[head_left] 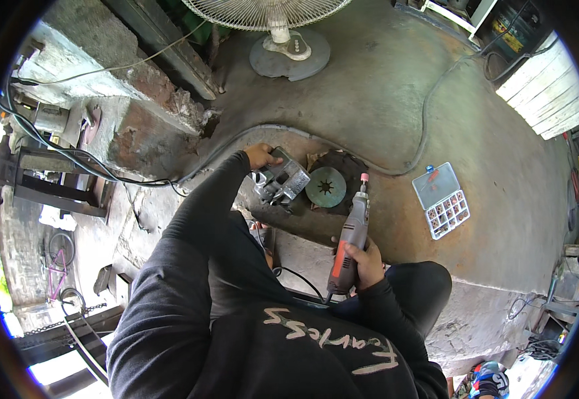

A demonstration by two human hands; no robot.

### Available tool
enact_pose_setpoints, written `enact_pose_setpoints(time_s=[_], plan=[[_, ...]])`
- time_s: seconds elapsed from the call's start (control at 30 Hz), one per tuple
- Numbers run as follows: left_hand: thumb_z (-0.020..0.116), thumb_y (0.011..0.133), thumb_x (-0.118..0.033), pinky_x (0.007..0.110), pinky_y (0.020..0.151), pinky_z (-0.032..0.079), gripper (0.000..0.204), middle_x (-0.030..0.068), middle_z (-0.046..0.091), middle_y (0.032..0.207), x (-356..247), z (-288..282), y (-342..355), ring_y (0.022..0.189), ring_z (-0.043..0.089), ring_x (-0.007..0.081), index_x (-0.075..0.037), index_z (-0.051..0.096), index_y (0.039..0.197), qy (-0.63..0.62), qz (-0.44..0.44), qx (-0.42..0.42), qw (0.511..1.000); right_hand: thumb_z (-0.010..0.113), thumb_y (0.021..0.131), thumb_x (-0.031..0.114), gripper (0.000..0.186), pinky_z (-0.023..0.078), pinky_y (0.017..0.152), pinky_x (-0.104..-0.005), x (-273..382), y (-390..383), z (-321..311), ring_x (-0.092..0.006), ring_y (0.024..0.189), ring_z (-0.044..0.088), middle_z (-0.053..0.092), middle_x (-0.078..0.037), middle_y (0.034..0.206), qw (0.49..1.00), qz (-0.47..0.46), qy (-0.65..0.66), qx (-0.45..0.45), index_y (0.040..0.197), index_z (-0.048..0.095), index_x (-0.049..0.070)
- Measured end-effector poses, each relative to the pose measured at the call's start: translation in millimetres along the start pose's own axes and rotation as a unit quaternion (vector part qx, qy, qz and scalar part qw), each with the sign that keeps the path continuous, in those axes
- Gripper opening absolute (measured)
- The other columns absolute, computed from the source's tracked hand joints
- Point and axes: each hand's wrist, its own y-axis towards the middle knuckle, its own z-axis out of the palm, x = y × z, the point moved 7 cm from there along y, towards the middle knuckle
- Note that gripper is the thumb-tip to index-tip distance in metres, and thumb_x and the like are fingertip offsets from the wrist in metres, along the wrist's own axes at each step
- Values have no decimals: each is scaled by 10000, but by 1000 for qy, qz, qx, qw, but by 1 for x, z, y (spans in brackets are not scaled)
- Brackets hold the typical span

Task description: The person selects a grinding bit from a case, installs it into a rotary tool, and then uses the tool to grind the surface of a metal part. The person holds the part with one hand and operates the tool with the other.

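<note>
1. Daylight glares, washed out, at far left and lower left.
2. Soft light covers the floor [369, 100] at upper centre.
3. Fisheye black swallows the corners; blue fringes the left rim.

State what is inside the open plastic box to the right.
The divided plastic box holds small pieces, some brownish, too small to identify. Whatever lies beneath those pieces is covered and cannot be seen.
</note>
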Motion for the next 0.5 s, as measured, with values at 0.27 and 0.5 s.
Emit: enact_pose_setpoints(time_s=[0.27,0.5], plan=[[614,921,-419,333,726,472,459,97,637,794,-76,-17,-88,758,573,157,28,639,1019,-27,89,-155,984,557,887,206,439,580,661,-495,10,-20,5,-332,777,652,602,-199,946,998,-9,63,17,1266,366,92],[620,934,-395,307,670,459,416,35,585,722,-174,-92,-261,682,506,116,19,644,953,-11,165,-178,970,711,786,167,626,564,628,-405,32,-55,28,-270,750,642,586,-190,943,979,-160,-63,112,1260,328,29]])
